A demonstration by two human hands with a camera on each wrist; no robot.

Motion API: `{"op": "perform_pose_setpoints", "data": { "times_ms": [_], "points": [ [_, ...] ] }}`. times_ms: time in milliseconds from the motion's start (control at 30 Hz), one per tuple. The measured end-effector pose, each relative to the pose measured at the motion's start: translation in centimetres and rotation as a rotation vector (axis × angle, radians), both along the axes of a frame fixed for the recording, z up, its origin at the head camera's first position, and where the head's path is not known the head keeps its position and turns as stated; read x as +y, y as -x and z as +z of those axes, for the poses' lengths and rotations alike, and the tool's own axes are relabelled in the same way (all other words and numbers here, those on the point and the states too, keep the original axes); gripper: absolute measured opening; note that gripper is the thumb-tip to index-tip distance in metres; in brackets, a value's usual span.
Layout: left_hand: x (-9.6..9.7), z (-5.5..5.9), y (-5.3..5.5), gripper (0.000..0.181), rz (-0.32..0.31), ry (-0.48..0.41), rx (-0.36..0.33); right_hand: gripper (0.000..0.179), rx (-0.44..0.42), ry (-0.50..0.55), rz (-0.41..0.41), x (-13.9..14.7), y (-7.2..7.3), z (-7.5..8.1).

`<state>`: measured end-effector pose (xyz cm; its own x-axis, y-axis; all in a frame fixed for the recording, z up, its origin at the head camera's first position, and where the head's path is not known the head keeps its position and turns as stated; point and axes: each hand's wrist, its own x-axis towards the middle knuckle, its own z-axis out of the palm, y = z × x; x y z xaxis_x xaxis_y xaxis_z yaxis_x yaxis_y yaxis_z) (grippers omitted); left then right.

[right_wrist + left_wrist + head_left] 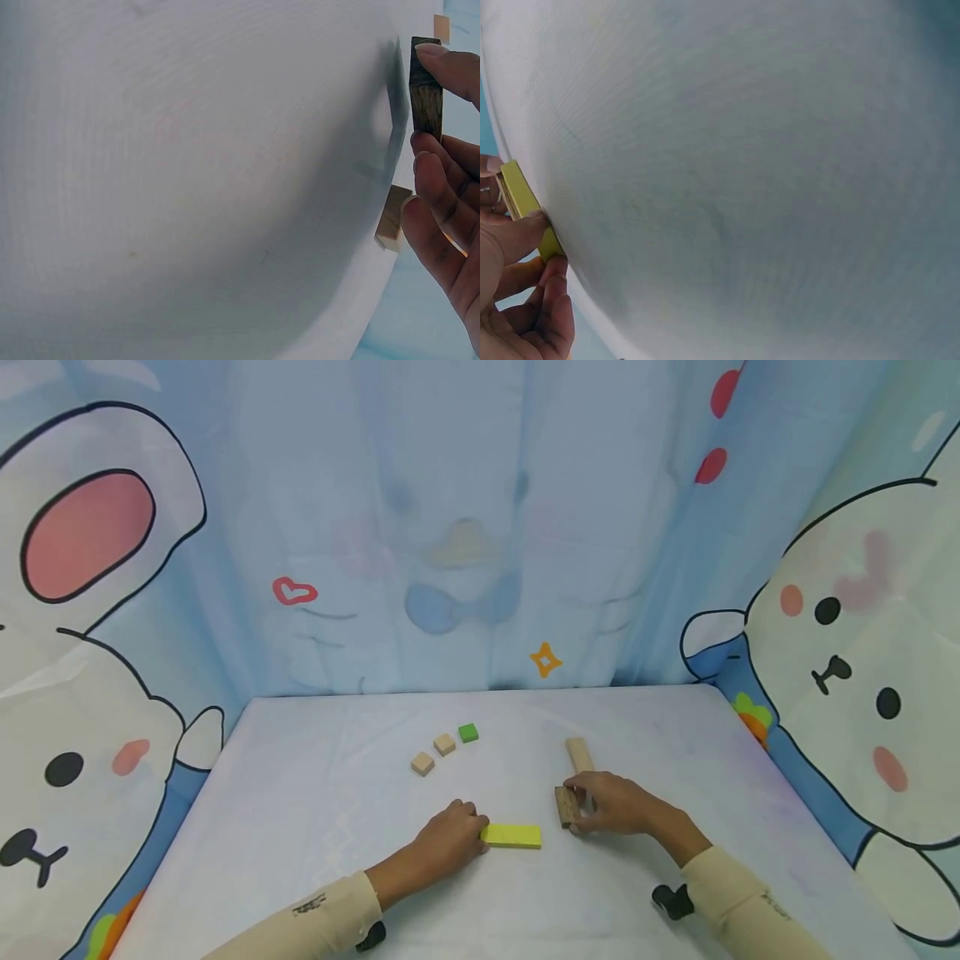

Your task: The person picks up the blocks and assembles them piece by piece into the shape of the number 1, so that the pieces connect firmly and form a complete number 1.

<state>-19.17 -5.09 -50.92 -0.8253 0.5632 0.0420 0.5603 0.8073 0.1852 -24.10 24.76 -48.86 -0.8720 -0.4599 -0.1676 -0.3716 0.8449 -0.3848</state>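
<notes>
A flat yellow block (pixel 513 837) lies lengthwise at the front middle of the table, its left end gripped by my left hand (pixel 447 839). In the left wrist view, thumb and fingers pinch that yellow block (pixel 526 201) at the left edge. To the right, my right hand (pixel 621 806) holds a dark brown wooden block (pixel 566 810) between thumb and fingers. The right wrist view shows the brown block (pixel 426 105) upright in the pinch, close over the table. Just beyond the right hand is a long light wooden block (pixel 578 753), its near end hidden by the fingers.
Two small light wooden cubes (pixel 423 764) and a green cube (pixel 468 732) form a slanting row behind the left hand. A white cloth covers the table (pixel 322 810). A blue curtain (pixel 465 527) with cartoon prints hangs around its back and sides.
</notes>
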Motion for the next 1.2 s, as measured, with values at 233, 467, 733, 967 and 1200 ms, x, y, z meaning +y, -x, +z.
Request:
{"op": "perform_pose_setpoints", "data": {
  "times_ms": [233, 467, 733, 967, 1200],
  "points": [
    [-0.1, 0.2, 0.0, 0.029, -0.017, -0.01, 0.008, 0.068, -0.005, 0.017, 0.007, -0.4, 0.2, 0.4],
    [-0.2, 0.5, -0.1, 0.029, -0.026, -0.013, 0.005, 0.068, -0.008, 0.031, -0.004, -0.7, 0.1, 0.8],
    [-0.1, 0.7, -0.2, 0.029, -0.016, -0.004, -0.009, 0.067, 0.023, 0.044, 0.013, -1.1, 0.2, 0.9],
    [0.0, 0.4, -0.1, 0.03, -0.012, 0.002, -0.015, 0.067, 0.043, 0.046, 0.013, -1.5, 0.2, 0.9],
    [0.0, 0.1, 0.0, 0.029, -0.006, -0.003, -0.01, 0.065, 0.069, 0.058, 0.029, -1.7, 0.1, 1.0]
  ]
}}
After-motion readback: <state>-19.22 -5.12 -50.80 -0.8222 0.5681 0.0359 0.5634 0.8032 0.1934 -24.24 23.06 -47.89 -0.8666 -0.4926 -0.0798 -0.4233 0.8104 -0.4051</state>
